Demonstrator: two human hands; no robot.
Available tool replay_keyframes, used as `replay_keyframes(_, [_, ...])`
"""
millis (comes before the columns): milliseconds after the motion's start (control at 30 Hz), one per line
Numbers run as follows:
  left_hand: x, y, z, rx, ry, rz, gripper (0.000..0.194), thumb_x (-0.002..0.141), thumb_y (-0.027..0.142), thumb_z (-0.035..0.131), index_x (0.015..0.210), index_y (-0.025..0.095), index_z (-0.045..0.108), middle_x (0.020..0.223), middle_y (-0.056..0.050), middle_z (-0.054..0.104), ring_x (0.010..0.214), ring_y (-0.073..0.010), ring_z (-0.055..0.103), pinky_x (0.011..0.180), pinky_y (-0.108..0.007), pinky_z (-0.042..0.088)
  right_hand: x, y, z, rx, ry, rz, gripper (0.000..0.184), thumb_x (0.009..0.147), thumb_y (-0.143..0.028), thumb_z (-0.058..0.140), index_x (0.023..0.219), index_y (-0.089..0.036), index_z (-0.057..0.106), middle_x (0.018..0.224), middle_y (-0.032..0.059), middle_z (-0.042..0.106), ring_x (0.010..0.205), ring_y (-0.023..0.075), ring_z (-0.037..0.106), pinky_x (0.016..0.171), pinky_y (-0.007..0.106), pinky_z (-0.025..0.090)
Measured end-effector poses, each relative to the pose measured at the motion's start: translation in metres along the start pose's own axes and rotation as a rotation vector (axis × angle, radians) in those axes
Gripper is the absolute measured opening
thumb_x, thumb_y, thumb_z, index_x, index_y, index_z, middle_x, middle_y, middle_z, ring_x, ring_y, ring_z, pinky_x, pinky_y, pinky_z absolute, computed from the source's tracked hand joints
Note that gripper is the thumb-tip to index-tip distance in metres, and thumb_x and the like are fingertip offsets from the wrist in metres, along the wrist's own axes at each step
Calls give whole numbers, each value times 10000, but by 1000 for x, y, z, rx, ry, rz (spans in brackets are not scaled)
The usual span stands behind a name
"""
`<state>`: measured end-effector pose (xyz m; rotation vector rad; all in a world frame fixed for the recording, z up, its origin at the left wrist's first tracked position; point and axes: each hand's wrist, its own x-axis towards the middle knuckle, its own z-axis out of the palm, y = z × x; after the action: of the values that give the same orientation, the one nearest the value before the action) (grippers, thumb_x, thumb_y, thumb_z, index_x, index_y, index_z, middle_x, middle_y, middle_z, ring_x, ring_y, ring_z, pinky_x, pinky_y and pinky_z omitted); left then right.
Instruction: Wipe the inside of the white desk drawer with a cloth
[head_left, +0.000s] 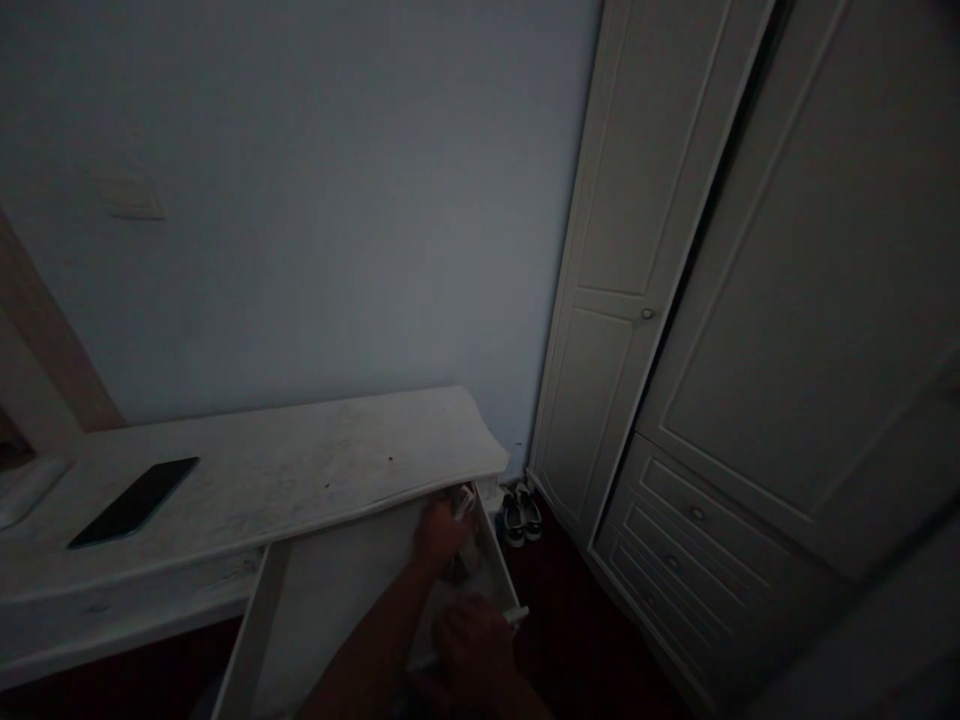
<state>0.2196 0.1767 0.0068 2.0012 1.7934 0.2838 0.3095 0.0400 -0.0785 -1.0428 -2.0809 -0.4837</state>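
Observation:
A white drawer (330,590) stands pulled out from a pale, worn-looking table (315,450). My left hand (441,535) reaches into its back right part, with fingers curled at a small cluster of pale and dark items (466,555). Dim light and blur hide what those items are and what the fingers hold. Closer to the drawer's front right, my right hand (474,630) is bent, its fingers mostly turned out of sight. Whether it grips anything does not show.
A dark flat tablet-like slab (135,503) lies on the table's left side. Dark shoes with white trim (521,512) stand on the dark red floor (559,600) beside the table. A white wardrobe (600,330) with several drawers rises at the right.

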Motion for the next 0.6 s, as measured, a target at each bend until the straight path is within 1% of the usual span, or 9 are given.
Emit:
replay_keyframes(67, [-5,-1,8,2,-29,44,534,980,605,535,1326,217,655,1403,-153,678,1292,-313,638,984,-353,493,-1,0,1,21,15,16,657,916,-865,436,743,-243,559,639,32,616,628,209,590,625,349,397])
replay_keyframes(167, [-20,-17,14,21,-136,138,490,873,531,701,1259,230,669,1330,-110,716,1249,-294,661,961,-318,505,1,-1,-3,69,-5,39,640,912,-860,460,813,-242,597,709,42,665,701,226,635,696,362,452])
replay_keyframes(267, [-39,-34,18,53,-276,219,391,847,439,713,1181,238,689,1243,-82,763,1154,-288,703,943,-334,531,3,0,-10,116,-34,28,603,945,-818,457,902,-241,627,803,59,717,790,240,668,781,372,479])
replay_keyframes(333, [-51,-44,17,82,-333,262,389,852,433,693,1194,246,685,1264,-75,761,1154,-280,702,973,-345,532,4,1,-14,128,-48,17,565,964,-782,463,921,-241,621,835,56,730,822,240,676,805,374,473])
replay_keyframes(400, [-63,-57,9,120,-358,282,483,842,491,692,1252,238,665,1329,-99,732,1186,-289,690,1004,-361,530,4,2,-17,125,-66,13,527,970,-753,482,917,-243,605,842,44,728,829,237,674,800,375,458])
replay_keyframes(467, [-72,-75,-6,162,-377,286,583,820,552,698,1300,226,649,1371,-128,705,1208,-305,684,1021,-378,531,3,4,-18,115,-88,6,507,961,-741,506,922,-244,597,840,36,722,817,236,662,784,376,442])
replay_keyframes(500, [-76,-85,-16,186,-387,284,617,793,557,719,1309,225,650,1380,-137,698,1218,-317,682,1030,-391,532,3,4,-18,109,-104,6,502,952,-742,524,922,-246,594,835,34,718,807,236,653,776,374,434])
replay_keyframes(533, [-81,-97,-26,209,-397,279,637,760,538,749,1310,232,655,1380,-137,697,1229,-330,679,1041,-406,529,3,5,-18,102,-119,5,496,941,-741,547,918,-247,590,828,32,714,798,236,645,770,373,425])
replay_keyframes(600, [-89,-121,-47,263,-423,259,648,665,430,816,1275,257,684,1366,-128,706,1250,-368,671,1067,-461,521,3,6,-19,82,-141,1,474,926,-721,595,908,-247,581,818,28,703,793,235,634,769,372,413])
